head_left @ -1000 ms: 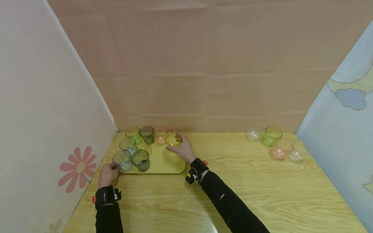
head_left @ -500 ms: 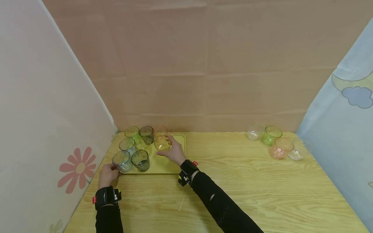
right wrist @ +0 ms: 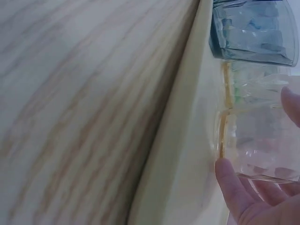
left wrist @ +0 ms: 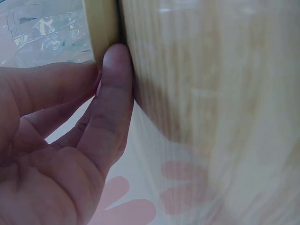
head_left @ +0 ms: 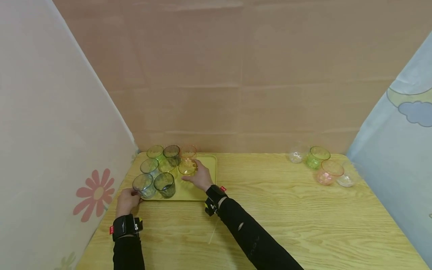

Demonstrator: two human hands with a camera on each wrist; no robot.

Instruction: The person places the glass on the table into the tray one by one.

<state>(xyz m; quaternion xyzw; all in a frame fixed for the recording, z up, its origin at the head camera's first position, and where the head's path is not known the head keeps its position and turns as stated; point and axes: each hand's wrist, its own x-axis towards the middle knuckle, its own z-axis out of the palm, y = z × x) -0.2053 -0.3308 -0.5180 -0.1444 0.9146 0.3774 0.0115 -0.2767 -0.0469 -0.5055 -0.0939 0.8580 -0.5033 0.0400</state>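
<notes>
My right hand [head_left: 200,177] holds an amber-rimmed clear glass [head_left: 186,171] upright on the yellow tray [head_left: 192,194], thumb and fingers round its sides. In the right wrist view this glass [right wrist: 260,145] stands close beside a yellowish one [right wrist: 253,86], base on the tray surface. My left hand [head_left: 126,202] is at the tray's front left corner; in the left wrist view the thumb and a finger [left wrist: 115,79] pinch the tray's edge [left wrist: 104,33]. Several upright glasses fill the tray's left side, among them a pale blue one [head_left: 143,186] and a dark grey one [head_left: 165,185].
At the table's back right stands a cluster of glasses: a green one [head_left: 317,158], a pink one [head_left: 328,173] and clear ones. A brown papered wall [head_left: 236,93] closes off the back, with pale side walls. A thin pale strip [head_left: 213,230] lies on the table [head_left: 287,217].
My right hand has moved left with the amber-rimmed glass, from the tray's right side to beside the yellow glass. My left hand has stayed at the tray's corner.
</notes>
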